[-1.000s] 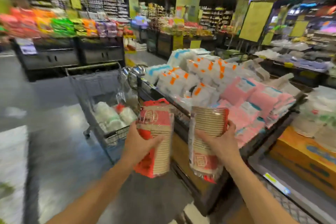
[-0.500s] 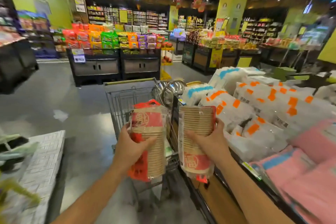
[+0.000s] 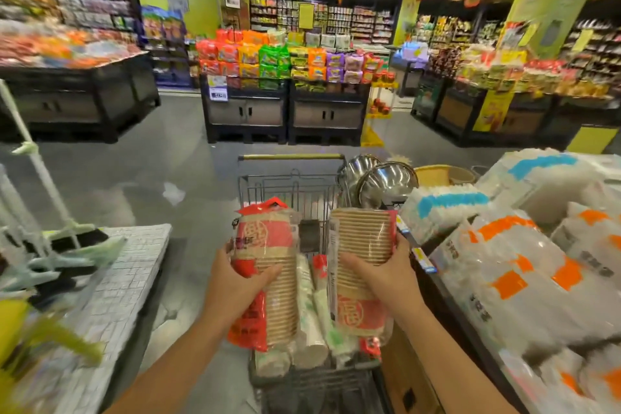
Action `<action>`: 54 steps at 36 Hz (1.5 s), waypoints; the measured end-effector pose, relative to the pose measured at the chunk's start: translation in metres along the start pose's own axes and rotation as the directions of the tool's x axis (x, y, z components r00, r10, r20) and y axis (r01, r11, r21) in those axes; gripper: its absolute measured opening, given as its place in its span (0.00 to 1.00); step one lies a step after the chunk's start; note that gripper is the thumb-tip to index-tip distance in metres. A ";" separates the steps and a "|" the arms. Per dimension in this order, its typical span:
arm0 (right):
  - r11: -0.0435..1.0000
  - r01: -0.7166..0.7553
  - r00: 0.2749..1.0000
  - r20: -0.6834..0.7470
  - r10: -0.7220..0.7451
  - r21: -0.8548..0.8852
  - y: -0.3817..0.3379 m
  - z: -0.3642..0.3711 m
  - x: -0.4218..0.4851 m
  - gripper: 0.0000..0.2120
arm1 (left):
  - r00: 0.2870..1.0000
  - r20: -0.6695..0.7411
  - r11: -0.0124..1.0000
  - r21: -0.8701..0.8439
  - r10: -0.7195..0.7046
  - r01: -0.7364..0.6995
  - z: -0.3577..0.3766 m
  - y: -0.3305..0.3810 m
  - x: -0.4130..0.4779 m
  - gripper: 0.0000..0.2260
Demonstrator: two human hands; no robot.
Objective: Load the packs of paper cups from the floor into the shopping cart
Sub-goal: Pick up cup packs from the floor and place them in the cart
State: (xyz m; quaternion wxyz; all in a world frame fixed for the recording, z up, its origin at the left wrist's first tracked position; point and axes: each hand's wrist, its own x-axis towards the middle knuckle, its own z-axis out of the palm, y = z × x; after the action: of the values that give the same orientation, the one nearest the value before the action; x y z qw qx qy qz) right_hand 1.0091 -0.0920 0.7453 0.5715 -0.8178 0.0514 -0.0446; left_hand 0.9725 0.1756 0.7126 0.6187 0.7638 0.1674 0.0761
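Observation:
My left hand (image 3: 235, 282) grips a pack of brown paper cups (image 3: 268, 252) with a red label, held upright. My right hand (image 3: 386, 276) grips a second pack of brown paper cups (image 3: 366, 239), also upright. Both packs hang directly above the wire shopping cart (image 3: 292, 178), which stands straight ahead of me. Several white cup packs (image 3: 309, 312) lie lengthwise in the cart's basket below my hands.
A display table of plastic-wrapped disposable ware (image 3: 504, 262) with orange and blue labels runs along the right, with steel bowls (image 3: 386, 185) at its far end. A low white-covered stand (image 3: 117, 279) with brooms sits left. Open grey floor (image 3: 168, 161) lies ahead, snack displays (image 3: 285, 60) beyond.
My view has swung left, so the cart moved from the left to directly under my hands. Both cup packs stay in my grip and now hang over the basket.

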 end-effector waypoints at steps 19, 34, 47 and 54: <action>0.959 -0.222 0.971 0.043 0.233 -0.177 0.067 0.111 0.230 0.53 | 0.952 0.080 0.956 0.011 -0.294 0.294 0.060 -0.052 0.238 0.37; 0.834 -0.468 0.824 0.197 0.531 -0.291 0.247 0.236 0.445 0.80 | 0.864 -0.163 0.797 0.335 -0.476 0.502 0.195 -0.165 0.434 0.36; 0.564 -0.672 0.541 0.201 0.816 -0.480 0.347 0.294 0.479 0.69 | 0.784 -0.181 0.647 0.473 -0.594 0.599 0.259 -0.224 0.484 0.61; 0.642 -0.630 0.593 0.263 0.761 -0.437 0.329 0.274 0.475 0.72 | 0.794 -0.122 0.655 0.497 -0.596 0.569 0.247 -0.200 0.479 0.54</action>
State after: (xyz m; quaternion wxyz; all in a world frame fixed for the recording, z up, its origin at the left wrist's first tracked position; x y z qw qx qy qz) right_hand 1.5046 -0.0132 0.3495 0.4081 -0.7948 0.2512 0.3723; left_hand 1.4671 0.1518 0.4195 0.3896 0.8064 0.4010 -0.1927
